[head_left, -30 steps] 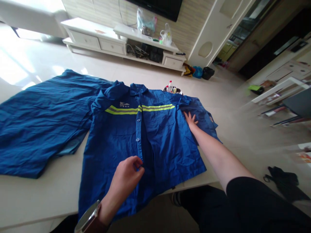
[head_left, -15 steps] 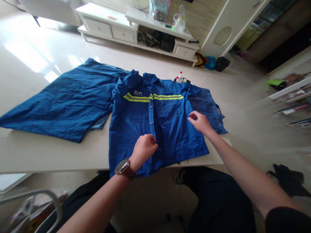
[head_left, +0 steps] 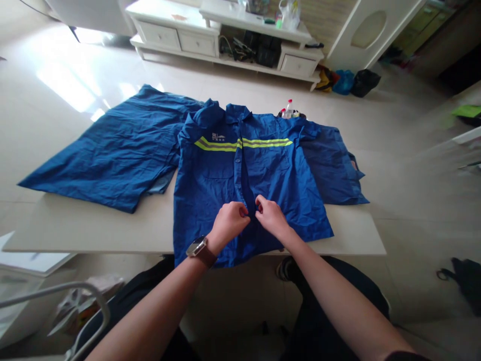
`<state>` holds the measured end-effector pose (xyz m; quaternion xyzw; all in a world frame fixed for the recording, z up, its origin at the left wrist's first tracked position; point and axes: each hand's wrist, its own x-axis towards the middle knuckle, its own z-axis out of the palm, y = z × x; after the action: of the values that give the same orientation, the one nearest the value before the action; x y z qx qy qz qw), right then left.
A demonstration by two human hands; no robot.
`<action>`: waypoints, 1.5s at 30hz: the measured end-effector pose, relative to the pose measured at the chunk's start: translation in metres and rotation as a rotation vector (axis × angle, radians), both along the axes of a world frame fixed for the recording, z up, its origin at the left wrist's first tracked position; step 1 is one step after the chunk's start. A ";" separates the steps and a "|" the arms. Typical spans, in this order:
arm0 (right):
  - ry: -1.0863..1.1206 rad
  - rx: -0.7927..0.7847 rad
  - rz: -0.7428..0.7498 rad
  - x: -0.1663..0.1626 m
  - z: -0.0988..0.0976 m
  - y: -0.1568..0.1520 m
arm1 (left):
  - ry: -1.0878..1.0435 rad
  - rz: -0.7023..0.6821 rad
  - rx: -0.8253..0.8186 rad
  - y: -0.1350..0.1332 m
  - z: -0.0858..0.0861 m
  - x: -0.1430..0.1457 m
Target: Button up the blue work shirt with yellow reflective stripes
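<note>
item: blue work shirt [head_left: 210, 190], flat on the counter [head_left: 112, 230], hem over the near edge. my left hand [head_left: 228, 220] and right hand [head_left: 271, 216] both pinch its front placket; best done with edges aligned, cloth taut. earlier my right hand lay at the sleeve.

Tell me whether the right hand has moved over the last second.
Yes. The right hand has come in from the jacket's sleeve side to the button placket at the front, where it now meets the left hand.
</note>
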<state>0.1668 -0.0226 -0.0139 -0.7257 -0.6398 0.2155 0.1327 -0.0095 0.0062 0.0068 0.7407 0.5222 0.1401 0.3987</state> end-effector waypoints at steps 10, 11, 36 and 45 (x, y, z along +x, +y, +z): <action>0.525 0.133 -0.150 0.019 0.022 -0.004 | -0.140 0.031 -0.124 0.015 -0.003 0.010; 0.561 0.144 -0.156 0.019 0.024 -0.005 | -0.169 0.030 -0.160 0.015 -0.004 0.012; 0.170 0.165 0.004 0.007 0.036 -0.023 | -0.584 0.235 -0.484 0.010 -0.017 0.028; 0.256 0.132 0.003 -0.003 0.027 -0.025 | -0.632 0.136 -0.420 0.012 -0.013 0.016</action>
<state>0.1634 -0.0475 0.0128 -0.6812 -0.6313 0.2640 0.2602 0.0063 0.0177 -0.0061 0.5267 0.4388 0.2777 0.6730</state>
